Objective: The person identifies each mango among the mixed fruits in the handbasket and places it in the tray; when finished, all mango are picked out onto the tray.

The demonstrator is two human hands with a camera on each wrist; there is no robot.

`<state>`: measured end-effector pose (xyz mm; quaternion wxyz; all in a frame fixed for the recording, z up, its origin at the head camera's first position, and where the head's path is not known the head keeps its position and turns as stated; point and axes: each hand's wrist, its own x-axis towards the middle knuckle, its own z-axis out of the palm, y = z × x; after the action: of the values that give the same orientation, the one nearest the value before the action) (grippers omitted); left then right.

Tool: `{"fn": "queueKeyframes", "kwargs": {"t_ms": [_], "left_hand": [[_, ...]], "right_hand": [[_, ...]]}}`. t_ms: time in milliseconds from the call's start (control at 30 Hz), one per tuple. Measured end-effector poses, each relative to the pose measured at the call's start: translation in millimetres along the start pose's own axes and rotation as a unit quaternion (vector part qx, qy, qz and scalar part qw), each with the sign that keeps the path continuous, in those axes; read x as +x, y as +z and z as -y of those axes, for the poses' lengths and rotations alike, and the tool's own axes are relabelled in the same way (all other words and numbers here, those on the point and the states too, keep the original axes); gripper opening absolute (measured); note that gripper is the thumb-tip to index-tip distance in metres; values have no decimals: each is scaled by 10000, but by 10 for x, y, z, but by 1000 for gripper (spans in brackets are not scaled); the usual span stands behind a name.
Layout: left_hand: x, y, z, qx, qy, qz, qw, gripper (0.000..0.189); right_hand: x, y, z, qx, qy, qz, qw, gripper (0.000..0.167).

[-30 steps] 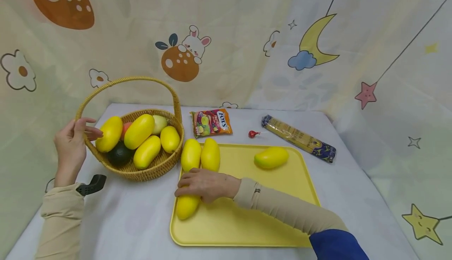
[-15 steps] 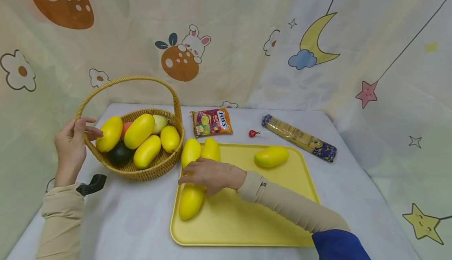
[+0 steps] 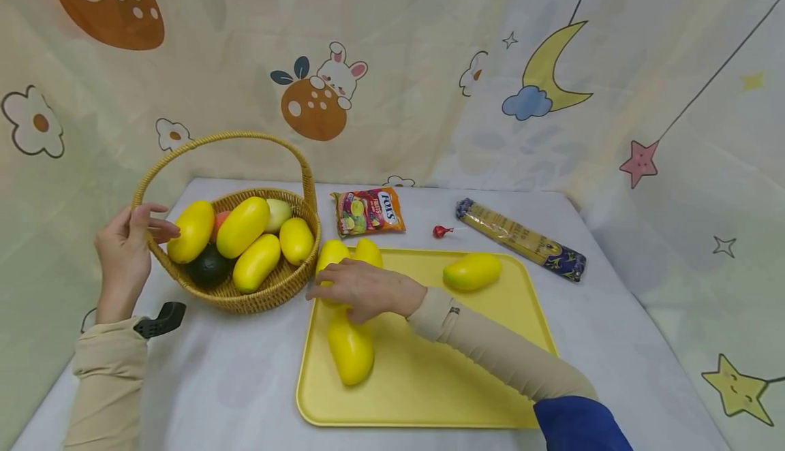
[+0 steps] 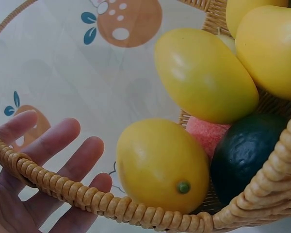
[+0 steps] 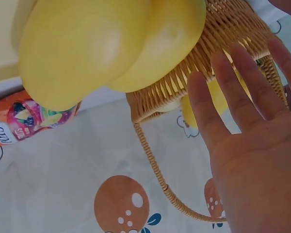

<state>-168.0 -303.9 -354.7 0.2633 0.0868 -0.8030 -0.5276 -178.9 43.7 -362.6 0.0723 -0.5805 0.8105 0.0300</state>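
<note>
My left hand (image 3: pixel 125 253) is at the left rim of the wicker basket (image 3: pixel 264 301), its straight fingers (image 4: pixel 51 141) spread against the woven edge. Inside the basket lie several yellow mangoes (image 3: pixel 242 227), a dark green avocado (image 3: pixel 208 267), a pale green fruit (image 3: pixel 279 214) and something reddish, partly covered. Over the left side of the yellow tray (image 3: pixel 423 396) hovers my right hand (image 3: pixel 371 291), fingers extended and palm bare in the right wrist view. Just below it lies a mango (image 3: pixel 351 352), its far end hidden by the hand. Two mangoes (image 3: pixel 368 253) beyond are partly covered too.
Another mango (image 3: pixel 472 272) lies at the tray's back right. Behind the tray are a Fox's candy bag (image 3: pixel 369 212), a red lollipop (image 3: pixel 440 231) and a long pasta packet (image 3: pixel 521 240). The basket's tall handle (image 3: pixel 227 136) arches above the fruit.
My right hand has let go of the front mango and moved away from me, toward the two back mangoes. That mango has turned, its near end swinging right. The left hand stays put.
</note>
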Motion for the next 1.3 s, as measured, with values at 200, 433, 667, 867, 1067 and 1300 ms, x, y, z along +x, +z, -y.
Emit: {"fn": "queueKeyframes", "kwargs": {"t_ms": [200, 433, 667, 867, 1067, 1300], "left_hand": [[1, -2, -5, 22, -16, -15, 10000, 34], [-13, -3, -7, 20, -38, 0, 10000, 29], [-5, -3, 0, -67, 100, -104, 9999, 29], [-3, -3, 5, -31, 83, -65, 9999, 29], [-2, -1, -5, -51, 55, -68, 9999, 28], [-17, 9, -21, -72, 56, -50, 9999, 29]], "right_hand": [[180, -129, -68, -153, -48, -530, 9985, 54], [483, -328, -202, -344, 73, -777, 9964, 50], [801, -402, -242, -355, 176, -712, 9967, 52], [1041, -341, -224, -342, 255, -549, 9976, 53], [1214, -285, -220, -397, 244, -676, 9966, 49], [1344, -173, -211, -304, 242, -664, 9970, 49]]}}
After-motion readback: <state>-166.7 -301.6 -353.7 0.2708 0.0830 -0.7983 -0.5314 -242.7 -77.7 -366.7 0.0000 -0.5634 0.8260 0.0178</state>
